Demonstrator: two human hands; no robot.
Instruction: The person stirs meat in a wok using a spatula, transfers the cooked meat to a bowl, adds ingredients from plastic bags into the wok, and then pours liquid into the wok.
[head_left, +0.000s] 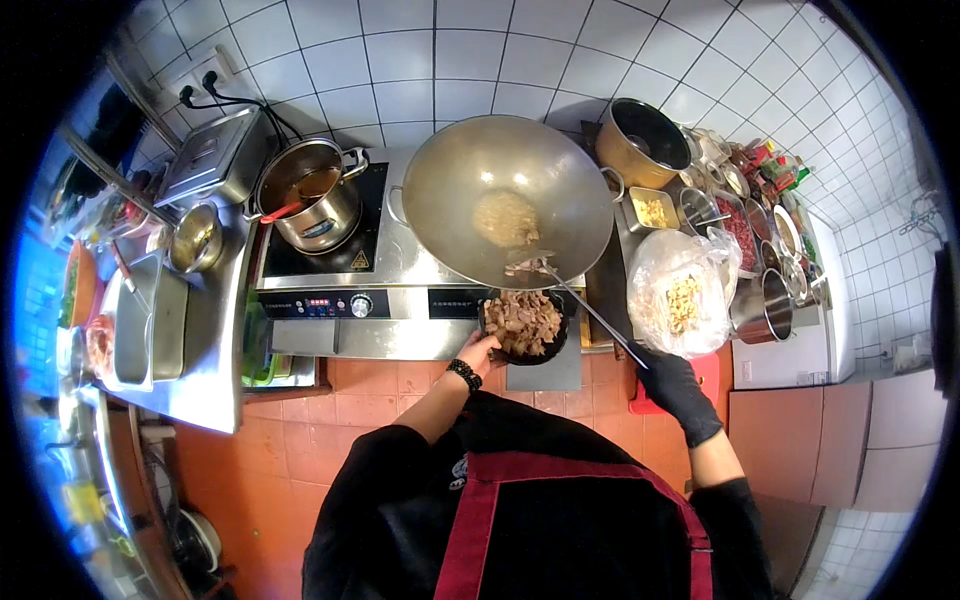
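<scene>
My bare left hand, with a beaded bracelet at the wrist, grips the rim of a black bowl. Brown cooked meat pieces fill this bowl, which is held against the near side of a large steel wok. In a black glove, my right hand holds the long handle of a metal wok ladle or spatula. The tool's head lies inside the wok's near rim, with some meat on it. Shallow cloudy liquid sits at the wok's bottom.
Left of the wok, a steel pot of brown liquid with a red-handled utensil stands on an induction cooktop. At right are a plastic bag of pale chopped pieces, a deep pot, a steel container of yellow pieces and several ingredient containers.
</scene>
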